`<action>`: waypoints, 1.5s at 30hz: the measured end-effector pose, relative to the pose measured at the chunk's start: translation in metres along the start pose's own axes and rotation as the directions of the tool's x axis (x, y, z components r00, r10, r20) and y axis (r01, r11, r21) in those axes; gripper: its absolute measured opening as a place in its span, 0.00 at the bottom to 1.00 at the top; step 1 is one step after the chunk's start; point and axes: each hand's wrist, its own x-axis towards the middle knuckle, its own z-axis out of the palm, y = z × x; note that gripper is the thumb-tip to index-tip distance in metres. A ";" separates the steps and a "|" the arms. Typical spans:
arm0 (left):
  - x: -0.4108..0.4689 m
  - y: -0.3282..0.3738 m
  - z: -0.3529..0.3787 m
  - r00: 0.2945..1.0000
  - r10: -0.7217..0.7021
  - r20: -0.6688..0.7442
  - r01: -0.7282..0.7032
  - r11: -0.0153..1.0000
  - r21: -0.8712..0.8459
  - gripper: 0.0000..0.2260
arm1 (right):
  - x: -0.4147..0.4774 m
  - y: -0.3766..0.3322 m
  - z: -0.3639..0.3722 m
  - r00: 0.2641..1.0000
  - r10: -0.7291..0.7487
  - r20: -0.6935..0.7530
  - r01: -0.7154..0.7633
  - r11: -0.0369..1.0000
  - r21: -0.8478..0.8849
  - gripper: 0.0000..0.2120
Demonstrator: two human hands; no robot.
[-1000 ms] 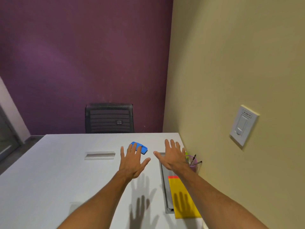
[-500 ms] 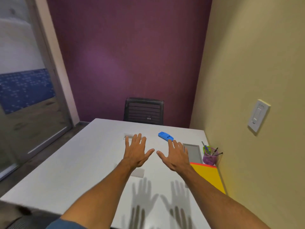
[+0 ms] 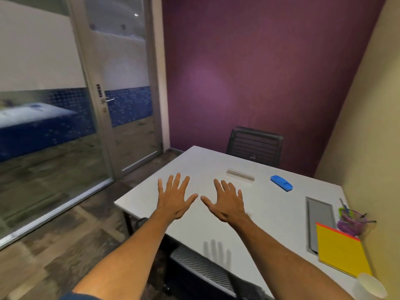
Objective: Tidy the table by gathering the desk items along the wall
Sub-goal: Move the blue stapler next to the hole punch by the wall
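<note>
My left hand and my right hand hover side by side over the white table, palms down, fingers spread, holding nothing. A blue stapler-like item lies on the table to the right of my right hand, away from the wall. Against the beige wall sit a purple mesh pen holder with pens and a yellow notepad. A pale cup stands at the near right corner.
A grey cable tray cover is set into the table beside the notepad, and a narrow cable slot lies ahead. One black chair stands at the far end, another is tucked under the near left side. A glass door is at left.
The view has swung left and pulled back, so the door and floor now show. Both hands stay open and spread, now over the table's left part, farther from the blue item and wall.
</note>
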 end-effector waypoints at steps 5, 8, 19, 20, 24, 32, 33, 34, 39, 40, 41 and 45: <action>-0.011 -0.119 0.007 0.987 -0.161 -0.007 0.161 0.987 -0.016 0.33 | 0.029 -0.109 0.050 0.990 -0.134 0.051 0.135 0.991 -0.007 0.40; -0.013 -0.199 0.005 0.975 -0.222 0.011 0.222 0.975 -0.025 0.32 | 0.051 -0.181 0.083 0.974 -0.211 0.078 0.211 0.977 0.005 0.40; -0.017 -0.431 0.002 0.918 -0.395 0.020 0.395 0.915 -0.078 0.33 | 0.118 -0.399 0.168 0.927 -0.362 0.098 0.360 0.932 0.045 0.42; -0.016 -0.447 0.003 0.912 -0.410 0.022 0.410 0.909 -0.077 0.33 | 0.124 -0.413 0.175 0.923 -0.371 0.103 0.368 0.929 0.043 0.42; -0.003 -0.505 0.007 0.894 -0.447 0.011 0.447 0.893 -0.049 0.33 | 0.155 -0.463 0.203 0.907 -0.404 0.120 0.402 0.915 0.043 0.41; 0.064 -0.602 0.038 0.889 -0.455 0.045 0.456 0.890 -0.001 0.33 | 0.245 -0.533 0.270 0.889 -0.431 0.153 0.429 0.902 0.046 0.43; 0.077 -0.614 0.042 0.890 -0.453 0.049 0.453 0.891 0.003 0.33 | 0.260 -0.541 0.277 0.892 -0.425 0.156 0.423 0.905 0.048 0.43; 0.091 -0.626 0.047 0.892 -0.450 0.051 0.450 0.893 0.006 0.33 | 0.277 -0.548 0.284 0.895 -0.418 0.153 0.416 0.908 0.051 0.43; 0.181 -0.679 0.064 0.910 -0.407 0.071 0.408 0.913 0.009 0.32 | 0.369 -0.579 0.303 0.916 -0.375 0.145 0.373 0.927 0.041 0.43; 0.200 -0.686 0.067 0.915 -0.398 0.069 0.398 0.917 0.009 0.33 | 0.387 -0.582 0.305 0.920 -0.364 0.145 0.363 0.931 0.033 0.43; 0.220 -0.694 0.069 0.920 -0.387 0.063 0.387 0.922 0.012 0.33 | 0.405 -0.587 0.307 0.925 -0.351 0.144 0.351 0.936 0.027 0.43; 0.292 -0.719 0.077 0.939 -0.339 0.061 0.339 0.941 0.012 0.33 | 0.469 -0.598 0.313 0.940 -0.312 0.138 0.314 0.949 0.010 0.44</action>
